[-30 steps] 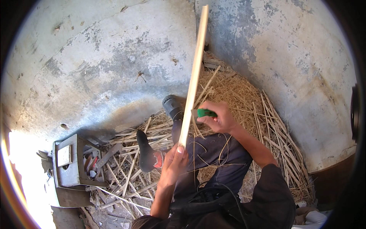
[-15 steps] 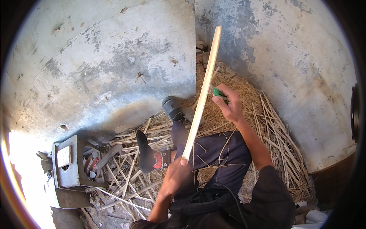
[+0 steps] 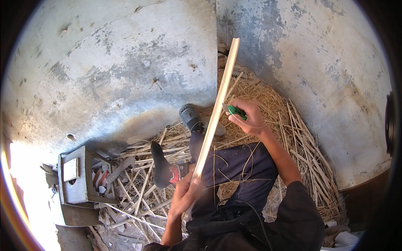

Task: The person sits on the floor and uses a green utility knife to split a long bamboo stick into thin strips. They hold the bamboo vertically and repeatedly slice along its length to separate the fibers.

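A long, pale split cane strip slants up and away from my lap, its lower end gripped by my left hand. The strip's far end stands free in front of the wall corner. My right hand is closed round a green-handled knife. Its short blade points left and meets or nearly meets the right edge of the strip around mid-length. Thin curled shavings lie across my dark trousers.
Straw-like shavings cover the floor ahead, with piled cane sticks at the right and more scattered at the left. A grey wooden box-like frame stands at left. Stained walls meet in front. My sandalled foot and socked foot stretch forward.
The cane strip and my left hand have shifted down and left, toward my body. My right hand with the knife has come slightly lower and nearer.
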A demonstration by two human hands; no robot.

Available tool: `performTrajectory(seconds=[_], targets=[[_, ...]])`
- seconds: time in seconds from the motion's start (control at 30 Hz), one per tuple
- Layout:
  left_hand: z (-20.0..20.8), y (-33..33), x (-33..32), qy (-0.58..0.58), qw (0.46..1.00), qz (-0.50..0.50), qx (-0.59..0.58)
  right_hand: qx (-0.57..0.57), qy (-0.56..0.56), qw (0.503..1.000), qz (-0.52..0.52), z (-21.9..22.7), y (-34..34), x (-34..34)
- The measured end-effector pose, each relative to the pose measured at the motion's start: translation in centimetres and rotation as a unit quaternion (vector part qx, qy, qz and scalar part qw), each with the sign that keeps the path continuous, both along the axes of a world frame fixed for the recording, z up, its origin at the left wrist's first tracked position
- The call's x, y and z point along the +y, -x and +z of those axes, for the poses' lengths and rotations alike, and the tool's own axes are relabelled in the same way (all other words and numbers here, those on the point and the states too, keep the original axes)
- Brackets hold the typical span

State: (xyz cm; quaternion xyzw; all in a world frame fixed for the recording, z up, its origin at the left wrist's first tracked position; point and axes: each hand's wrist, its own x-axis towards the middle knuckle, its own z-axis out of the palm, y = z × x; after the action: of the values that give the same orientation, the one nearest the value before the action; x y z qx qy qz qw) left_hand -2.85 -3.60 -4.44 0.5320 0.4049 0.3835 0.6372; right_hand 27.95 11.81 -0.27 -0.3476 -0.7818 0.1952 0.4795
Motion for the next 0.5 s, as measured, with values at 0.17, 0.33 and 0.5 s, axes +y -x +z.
performTrajectory(seconds=[0.17,0.33,0.5], targets=[[-0.4,-0.7,1.1,-0.06,0.997,0.054,0.005,-0.059,-0.003,0.998,0.027,0.4,1.9,-1.5],[0.0,-1.0,2.3,-0.103,0.991,0.064,0.066,-0.106,-0.038,0.991,0.075,0.2,3.5,-2.5],[2.1,-1.8,2.7,-0.081,0.995,0.054,0.028,-0.075,-0.11,0.987,0.086,-0.4,4.2,-2.2]])
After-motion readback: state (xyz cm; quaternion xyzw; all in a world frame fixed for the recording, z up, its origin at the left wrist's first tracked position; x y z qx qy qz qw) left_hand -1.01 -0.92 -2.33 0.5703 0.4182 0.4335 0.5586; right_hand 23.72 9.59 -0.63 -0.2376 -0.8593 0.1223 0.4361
